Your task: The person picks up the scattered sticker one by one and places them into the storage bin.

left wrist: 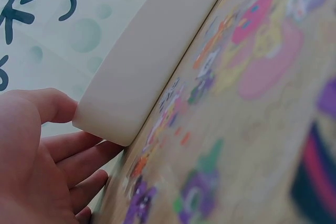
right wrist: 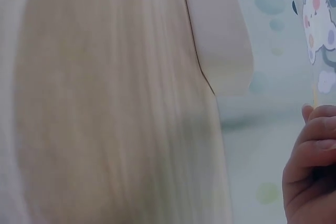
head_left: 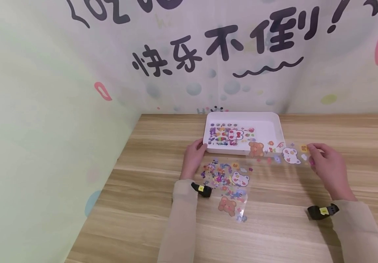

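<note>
My left hand [head_left: 193,157] holds the front left corner of a white plastic tray [head_left: 269,128]. In the left wrist view its thumb is at the rim of the tray wall [left wrist: 142,56] and the fingers lie against the corner below. Raised at the tray's front right, a clear sticker sheet [head_left: 290,156] with a brown bear and a white bear is pinched at its right end by my right hand [head_left: 331,168]. The right wrist view catches curled fingers [right wrist: 315,150] below the sheet's white bear [right wrist: 317,24].
Inside the tray, on the left, lie colourful stickers with a white rabbit [head_left: 235,134]. More clear sticker sheets [head_left: 227,206] are spread on the wooden table [head_left: 284,219] in front of it. A printed backdrop [head_left: 182,91] stands right behind the table.
</note>
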